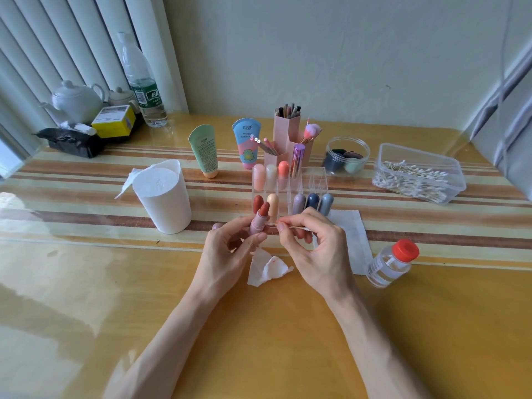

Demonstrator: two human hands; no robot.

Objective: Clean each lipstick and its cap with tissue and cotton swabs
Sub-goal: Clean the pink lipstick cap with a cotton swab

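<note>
The yellow table (86,283) holds it all. A fat roll of tissue (164,197) stands well left of the left fingers. A clear box of cotton swabs (417,174) sits far past the right fingers. Both look easy to reach. The clear rack (315,180) of lipsticks stands just behind the fingertips. The left hand (227,249) curls its fingers round an open lipstick (256,226), red tip up, so nothing smears it. The right hand (316,246) pinches a cotton swab (293,226), its end close beside the lipstick, likely to wipe it. A stained bit of tissue (264,269) lies just below the fingers.
</note>
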